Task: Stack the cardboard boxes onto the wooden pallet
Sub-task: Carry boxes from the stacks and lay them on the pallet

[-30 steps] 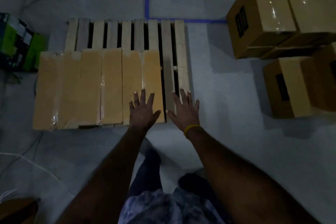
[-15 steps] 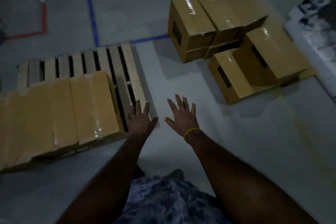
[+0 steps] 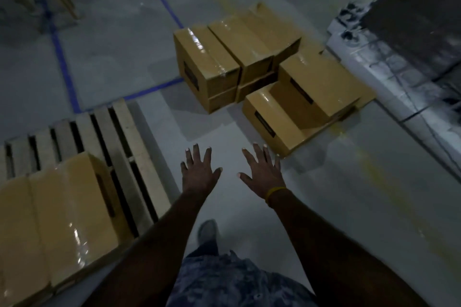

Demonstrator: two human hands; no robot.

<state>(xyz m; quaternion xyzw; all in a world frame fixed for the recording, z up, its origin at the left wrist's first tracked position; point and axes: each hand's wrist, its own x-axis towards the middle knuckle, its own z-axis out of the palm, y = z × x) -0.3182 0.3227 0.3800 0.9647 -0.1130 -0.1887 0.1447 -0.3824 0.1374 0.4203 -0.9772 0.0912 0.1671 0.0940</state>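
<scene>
Head view, dim light, grey floor. Left hand (image 3: pixel 199 172) sits centre frame, palm down, fingers straight and spread, holding nothing, over bare floor. Right hand (image 3: pixel 263 172) is just beside it to the right, also palm down with fingers spread and empty; a yellow wristband (image 3: pixel 275 193) is on that wrist. The hands are apart and touch nothing; the right hand's fingertips overlap the near corner of the front box in frame, contact can't be told.

Wooden pallet (image 3: pixel 119 137) lies left of centre, pale slats with dark gaps, its right portion bare. Stacked boxes on the pallet (image 3: pixel 62 212) fill the lower left: tan cardboard, shiny clear tape on top catching glare, side by side in a row; a dark label shows on the right end face.

Loose cardboard boxes (image 3: pixel 262 77) sit on the floor in the upper centre to right, well apart from the pallet: same tan colour, glossy taped tops, dark rectangular labels on the side faces. They're clustered, touching, some piled two high, a few tilted; the rear one has a dented top.

Blue floor tape (image 3: pixel 62 62) runs down the upper left and turns along the pallet's far edge. A shoe (image 3: pixel 207 232) and patterned shorts (image 3: pixel 237 281) show at the bottom centre.
</scene>
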